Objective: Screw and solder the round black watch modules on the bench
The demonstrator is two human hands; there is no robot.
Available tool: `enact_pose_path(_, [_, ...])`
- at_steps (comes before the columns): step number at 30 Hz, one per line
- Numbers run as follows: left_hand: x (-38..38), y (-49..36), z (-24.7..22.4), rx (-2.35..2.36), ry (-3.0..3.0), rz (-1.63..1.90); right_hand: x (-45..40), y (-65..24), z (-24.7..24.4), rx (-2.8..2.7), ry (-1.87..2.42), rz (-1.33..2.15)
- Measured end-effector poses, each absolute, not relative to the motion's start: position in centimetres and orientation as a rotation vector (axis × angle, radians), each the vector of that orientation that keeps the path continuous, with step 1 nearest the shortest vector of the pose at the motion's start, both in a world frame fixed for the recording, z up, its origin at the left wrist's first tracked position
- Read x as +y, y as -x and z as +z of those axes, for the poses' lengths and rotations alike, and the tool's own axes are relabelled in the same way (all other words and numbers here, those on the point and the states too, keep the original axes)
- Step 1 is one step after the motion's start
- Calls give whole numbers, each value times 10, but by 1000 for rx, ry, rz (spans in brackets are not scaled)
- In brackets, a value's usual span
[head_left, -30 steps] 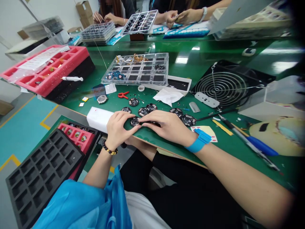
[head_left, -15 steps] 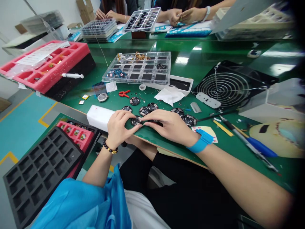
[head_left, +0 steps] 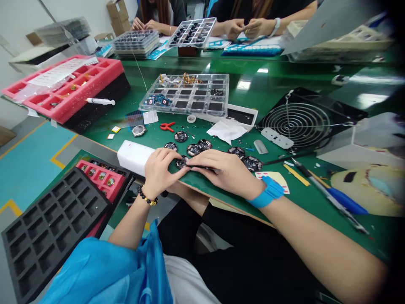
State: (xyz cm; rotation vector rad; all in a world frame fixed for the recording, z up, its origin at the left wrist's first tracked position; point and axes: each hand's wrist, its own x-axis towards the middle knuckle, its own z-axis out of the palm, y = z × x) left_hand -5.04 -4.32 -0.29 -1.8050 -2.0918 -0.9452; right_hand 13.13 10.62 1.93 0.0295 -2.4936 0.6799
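A small round black watch module [head_left: 181,162] lies at the table's near edge, between the fingertips of both hands. My left hand [head_left: 161,169] curls around it, thumb and forefinger gripping its rim. My right hand [head_left: 221,171] is closed on a thin dark tool [head_left: 207,168], mostly hidden by the fingers; its tip points at the module. Similar round modules lie just beyond: one [head_left: 171,146] by the left fingers, one [head_left: 181,136] farther back, a pair [head_left: 193,150] behind the right fingertips, and another pair [head_left: 252,163] beyond the right knuckles.
A white block [head_left: 133,156] stands left of my left hand. Farther back are a red clamp [head_left: 167,126], a watch case [head_left: 138,130], a clear compartment box [head_left: 190,112] and a fan [head_left: 294,120]. Foam trays [head_left: 57,228] sit lower left. Two people work across the table.
The whole view has shifted slightly, with the table things appearing a little lower. Both hands keep their places at the module, with the right fingers moving slightly.
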Motion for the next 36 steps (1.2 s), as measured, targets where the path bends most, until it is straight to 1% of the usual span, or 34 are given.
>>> enact_pose_path(10, [-43,49,-3,-2109,1780,-938,104,-128,17,-2489,-175,438])
enact_pose_path(17, [-43,48,-2,-2105,1777,-937,108,-129,19,-2384,60,639])
enact_pose_path(21, [-43,48,-3,-2111,1778,-933,107,-130,17,-2457,76,719])
enact_pose_path(36, [-43,48,-4,-2104,1774,-959,105,-131,18,-2458,62,749])
